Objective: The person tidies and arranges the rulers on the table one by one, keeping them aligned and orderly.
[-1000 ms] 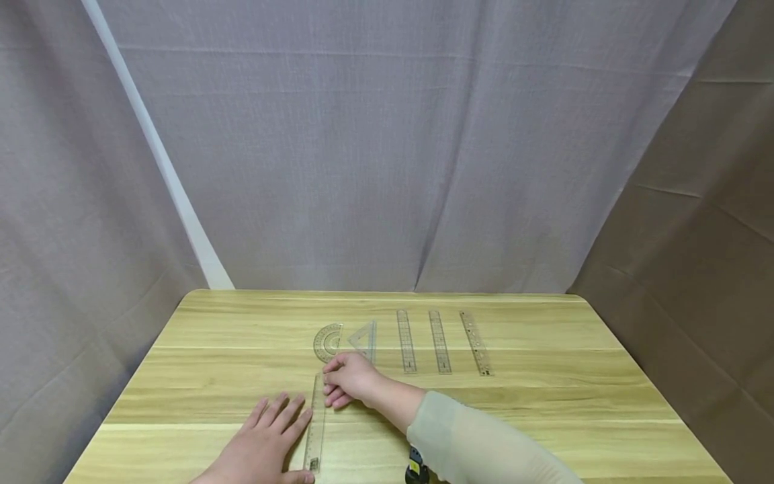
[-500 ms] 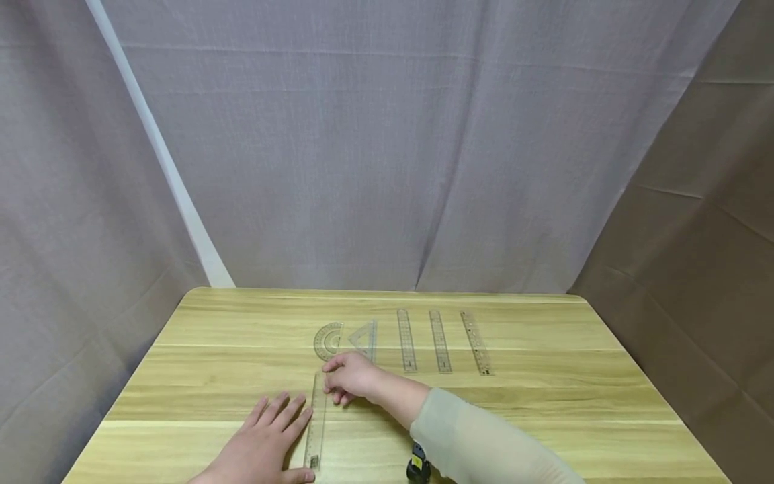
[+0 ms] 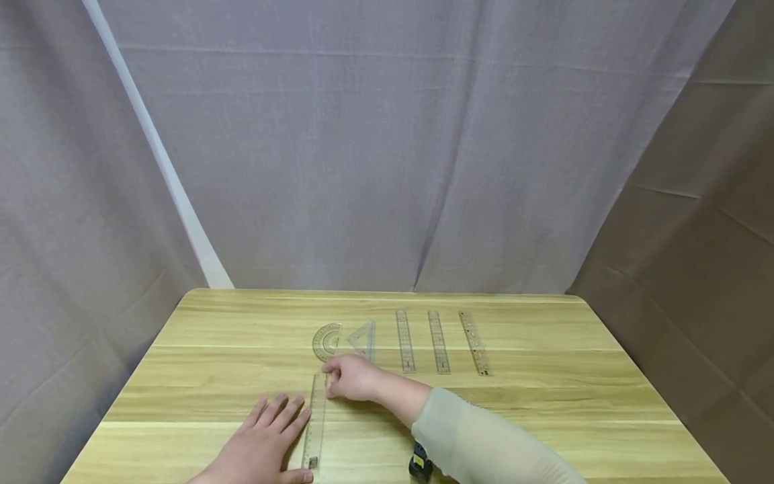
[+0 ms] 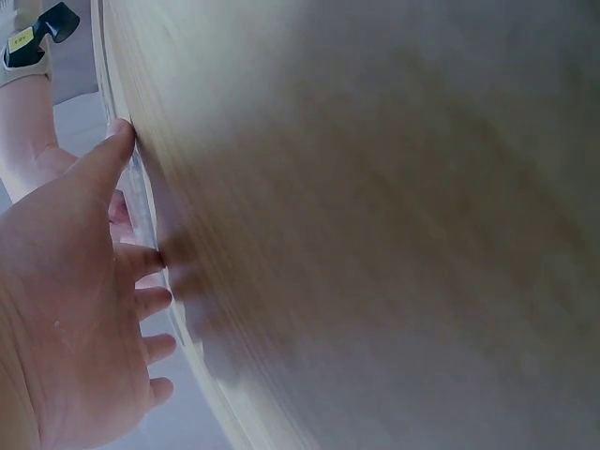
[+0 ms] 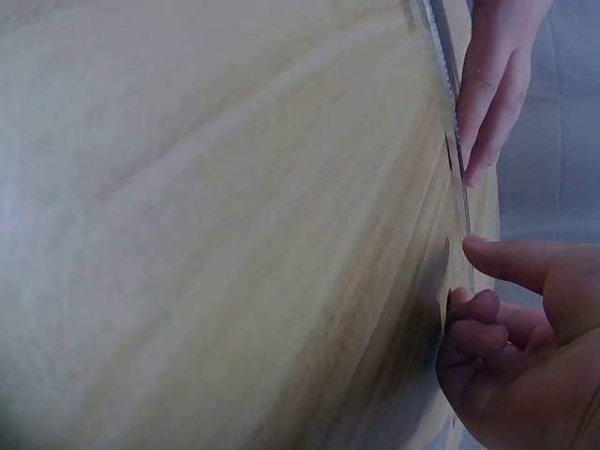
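A clear plastic ruler (image 3: pixel 314 423) lies lengthwise on the wooden table near the front. My left hand (image 3: pixel 260 440) rests flat at its left side, fingers spread, one fingertip against the ruler's edge and the thumb by its near end. In the left wrist view the left hand (image 4: pixel 80 281) has its fingers stretched out along the tabletop. At the ruler's far end my right hand (image 3: pixel 351 378) holds the corner between curled forefinger and thumb. In the right wrist view the right hand (image 5: pixel 525 347) has its other fingers folded in; the exact contact is partly hidden.
Beyond the hands lie a clear protractor (image 3: pixel 327 341), a set square (image 3: pixel 365 336) partly behind the right hand, and three more rulers: left (image 3: pixel 405 341), middle (image 3: pixel 439 341) and right (image 3: pixel 475 343). Grey curtains (image 3: pixel 363 154) surround the table (image 3: pixel 544 403).
My right hand's fingers have folded further in at the ruler's far end. The left hand and the ruler have stayed in nearly the same place.
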`<state>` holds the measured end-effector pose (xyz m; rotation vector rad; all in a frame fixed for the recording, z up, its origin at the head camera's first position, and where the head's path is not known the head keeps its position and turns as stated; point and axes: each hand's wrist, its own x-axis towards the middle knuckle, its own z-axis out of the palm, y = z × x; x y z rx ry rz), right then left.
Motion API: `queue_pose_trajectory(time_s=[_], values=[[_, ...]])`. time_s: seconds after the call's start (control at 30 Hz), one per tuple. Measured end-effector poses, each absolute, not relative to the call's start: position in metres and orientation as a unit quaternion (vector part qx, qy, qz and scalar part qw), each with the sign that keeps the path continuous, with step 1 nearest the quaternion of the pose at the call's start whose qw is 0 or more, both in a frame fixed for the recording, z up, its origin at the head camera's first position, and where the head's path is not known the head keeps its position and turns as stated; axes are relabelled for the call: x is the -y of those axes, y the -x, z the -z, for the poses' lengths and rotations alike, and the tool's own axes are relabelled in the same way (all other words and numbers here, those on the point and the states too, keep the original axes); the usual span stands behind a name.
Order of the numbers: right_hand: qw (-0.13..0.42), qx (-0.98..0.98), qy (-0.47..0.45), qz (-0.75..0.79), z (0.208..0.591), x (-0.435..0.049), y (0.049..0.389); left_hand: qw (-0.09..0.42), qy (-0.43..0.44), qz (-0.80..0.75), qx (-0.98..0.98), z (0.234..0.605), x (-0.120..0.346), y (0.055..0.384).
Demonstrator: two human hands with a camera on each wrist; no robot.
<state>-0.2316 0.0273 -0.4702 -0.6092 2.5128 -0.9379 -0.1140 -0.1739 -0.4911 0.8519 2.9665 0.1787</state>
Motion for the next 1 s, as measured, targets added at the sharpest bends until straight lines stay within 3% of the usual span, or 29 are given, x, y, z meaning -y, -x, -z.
queue_pose_trajectory(time_s=[0.5,1.0], values=[[0.119,-0.937,0.302,0.132,0.4695,-0.0296,0.2352,0.025,-0.272,-0.051,-0.960,0.4941,0.1733,0.1137],[0.071,-0.944,0.303,0.113,0.4706,-0.0320,0.2320,0.008,-0.278,-0.039,-0.960,0.4941,0.1770,0.1137]])
